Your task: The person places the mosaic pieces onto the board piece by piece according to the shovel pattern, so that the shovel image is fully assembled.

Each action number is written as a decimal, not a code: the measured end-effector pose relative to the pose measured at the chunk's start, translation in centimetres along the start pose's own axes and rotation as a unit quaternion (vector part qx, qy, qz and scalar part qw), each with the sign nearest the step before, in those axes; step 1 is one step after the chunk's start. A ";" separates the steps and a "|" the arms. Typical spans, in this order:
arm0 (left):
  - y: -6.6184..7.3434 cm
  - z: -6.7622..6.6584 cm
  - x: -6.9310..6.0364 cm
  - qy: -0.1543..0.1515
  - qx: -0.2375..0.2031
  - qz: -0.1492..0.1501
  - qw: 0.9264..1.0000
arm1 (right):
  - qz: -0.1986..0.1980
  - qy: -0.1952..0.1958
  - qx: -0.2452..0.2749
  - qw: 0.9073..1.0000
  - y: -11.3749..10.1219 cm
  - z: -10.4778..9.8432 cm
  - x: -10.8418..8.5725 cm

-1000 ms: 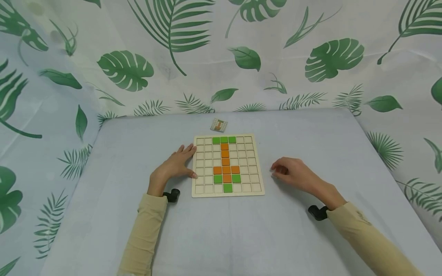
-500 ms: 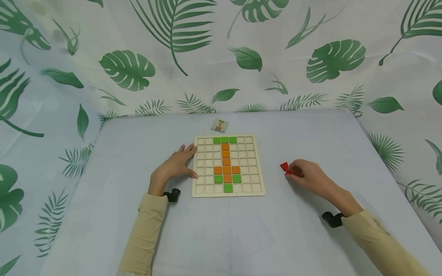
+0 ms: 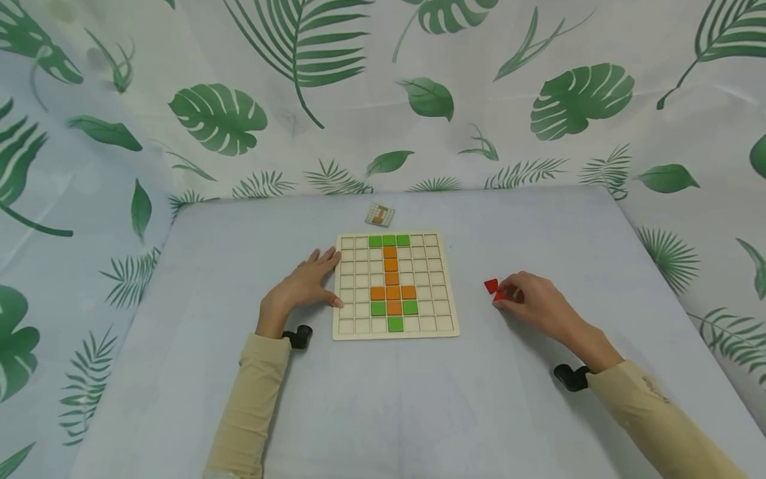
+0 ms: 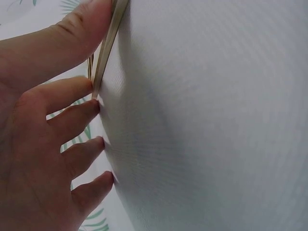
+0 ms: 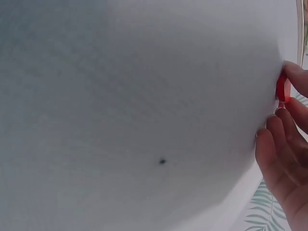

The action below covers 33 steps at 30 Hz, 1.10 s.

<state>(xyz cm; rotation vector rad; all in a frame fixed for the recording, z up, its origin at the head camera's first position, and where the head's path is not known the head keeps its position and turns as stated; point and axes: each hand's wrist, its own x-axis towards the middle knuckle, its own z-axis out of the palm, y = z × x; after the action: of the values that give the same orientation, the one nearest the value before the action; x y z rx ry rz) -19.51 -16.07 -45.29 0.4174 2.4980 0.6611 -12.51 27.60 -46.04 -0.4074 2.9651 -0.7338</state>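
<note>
A square wooden grid board (image 3: pixel 427 291) lies on the table, with green tiles (image 3: pixel 395 324) and orange tiles (image 3: pixel 391 265) in some of its cells. My left hand (image 3: pixel 301 284) rests at the board's left side, fingers spread. Its thumb touches the board edge (image 4: pixel 107 50) in the left wrist view. To the right of the board, my right hand (image 3: pixel 531 299) pinches a small red triangular tile (image 3: pixel 499 297) between thumb and index finger, low at the tabletop. A second red triangular tile (image 3: pixel 491 286) lies right beside it. The right wrist view shows the pinched red tile (image 5: pixel 282 89) partly covered by fingertips.
Behind the board lies a small pattern card (image 3: pixel 380 215) printed with a grid and a similar figure. A pale cloth covers the table (image 3: pixel 383 406). Leaf-printed curtain (image 3: pixel 335 146) hangs along the back and sides.
My right hand has moved a little to the right, away from the board. Two red triangular tiles, unseen one second ago, now show at its fingertips. The left hand has stayed put.
</note>
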 end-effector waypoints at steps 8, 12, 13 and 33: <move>-0.1 0.0 0.0 -0.006 -0.004 -0.001 1.000 | -0.005 0.012 0.029 0.999 -0.4 0.3 0.2; 0.0 -0.1 0.0 -0.004 -0.005 0.003 1.000 | -0.018 0.016 0.026 0.999 -0.5 0.3 0.2; 0.0 -0.1 0.0 -0.002 -0.005 0.004 1.000 | -0.022 0.018 0.025 0.999 -0.5 0.3 0.2; 0.0 -0.1 0.0 -0.001 -0.009 0.000 1.000 | -0.065 -0.017 0.081 0.994 -1.7 0.2 0.5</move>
<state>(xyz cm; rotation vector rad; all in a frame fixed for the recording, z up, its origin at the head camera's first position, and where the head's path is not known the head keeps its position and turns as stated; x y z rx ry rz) -19.59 -16.11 -45.25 0.4121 2.4879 0.6812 -12.54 25.93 -45.40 -0.5985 2.8418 -0.9624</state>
